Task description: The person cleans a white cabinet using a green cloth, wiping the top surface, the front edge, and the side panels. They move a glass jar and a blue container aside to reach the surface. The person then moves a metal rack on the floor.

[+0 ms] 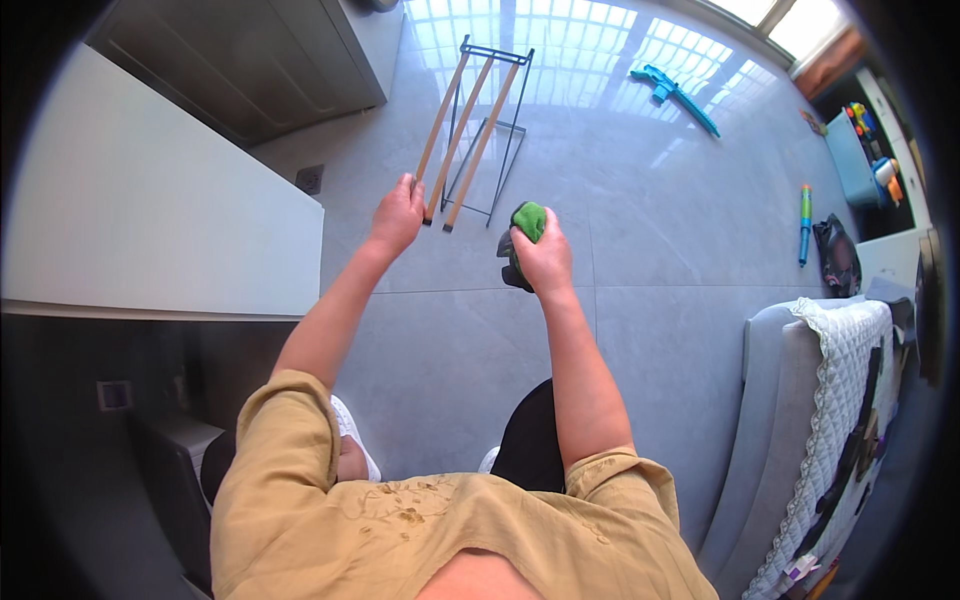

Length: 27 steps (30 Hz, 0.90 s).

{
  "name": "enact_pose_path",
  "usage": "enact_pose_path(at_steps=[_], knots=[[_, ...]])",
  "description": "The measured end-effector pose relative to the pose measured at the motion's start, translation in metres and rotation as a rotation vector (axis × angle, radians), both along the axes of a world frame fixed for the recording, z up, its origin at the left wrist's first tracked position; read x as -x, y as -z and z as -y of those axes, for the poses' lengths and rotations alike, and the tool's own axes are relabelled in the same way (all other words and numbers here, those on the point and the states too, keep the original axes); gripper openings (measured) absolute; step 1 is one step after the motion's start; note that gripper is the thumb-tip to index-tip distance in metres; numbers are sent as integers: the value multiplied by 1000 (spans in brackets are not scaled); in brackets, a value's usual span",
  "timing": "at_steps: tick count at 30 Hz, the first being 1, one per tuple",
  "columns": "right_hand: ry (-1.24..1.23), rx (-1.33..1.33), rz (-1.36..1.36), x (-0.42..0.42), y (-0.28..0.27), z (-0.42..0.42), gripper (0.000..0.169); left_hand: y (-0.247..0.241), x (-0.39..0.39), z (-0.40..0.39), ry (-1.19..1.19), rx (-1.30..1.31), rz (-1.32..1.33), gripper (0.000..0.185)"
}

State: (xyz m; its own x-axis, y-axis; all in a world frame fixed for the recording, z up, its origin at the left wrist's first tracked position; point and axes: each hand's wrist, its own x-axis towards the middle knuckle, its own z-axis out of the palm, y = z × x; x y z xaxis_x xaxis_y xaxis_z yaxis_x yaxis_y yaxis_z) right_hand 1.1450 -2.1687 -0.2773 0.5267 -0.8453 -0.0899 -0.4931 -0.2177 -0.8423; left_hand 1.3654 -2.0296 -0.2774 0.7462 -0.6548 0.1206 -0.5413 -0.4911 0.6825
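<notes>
A rack with three wooden rods (pixel 480 146) and a thin black metal frame (pixel 513 150) stands on the tiled floor before me. The fingers of my left hand (pixel 399 214) close around the near end of its leftmost rod. My right hand (pixel 545 251), to the right of the rack and apart from it, grips a bunched green and dark cloth item (pixel 529 220); it may be a glove or a rag, I cannot tell which.
A white cabinet (pixel 172 195) fills the left side. A turquoise toy gun (pixel 679 97) and a green-blue toy tube (pixel 805 225) lie on the floor. A grey sofa (pixel 761 420) with a white quilted cover (pixel 840 360) is at the right, near a black bag (pixel 836 255).
</notes>
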Motion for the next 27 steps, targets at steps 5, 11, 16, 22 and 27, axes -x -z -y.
enact_pose_path(at_steps=[5, 11, 16, 22, 27], knots=[[-133, -25, 142, 6, -42, -25, 57, 30, -25, 54, -53, 96, 156, 32], [-133, -19, 159, 33, -60, -22, 43, 8, -35, 74, 47, 323, -732, 28], [-26, -211, 319, 56, -69, -5, 34, -59, 1, 51, 392, 291, -922, 29], [260, -408, 561, 103, -113, 12, 22, -70, 127, 19, 681, 158, -1065, 26], [363, 377, 440, 106, -155, -28, 18, -43, 191, 18, 502, 350, -1032, 22]])
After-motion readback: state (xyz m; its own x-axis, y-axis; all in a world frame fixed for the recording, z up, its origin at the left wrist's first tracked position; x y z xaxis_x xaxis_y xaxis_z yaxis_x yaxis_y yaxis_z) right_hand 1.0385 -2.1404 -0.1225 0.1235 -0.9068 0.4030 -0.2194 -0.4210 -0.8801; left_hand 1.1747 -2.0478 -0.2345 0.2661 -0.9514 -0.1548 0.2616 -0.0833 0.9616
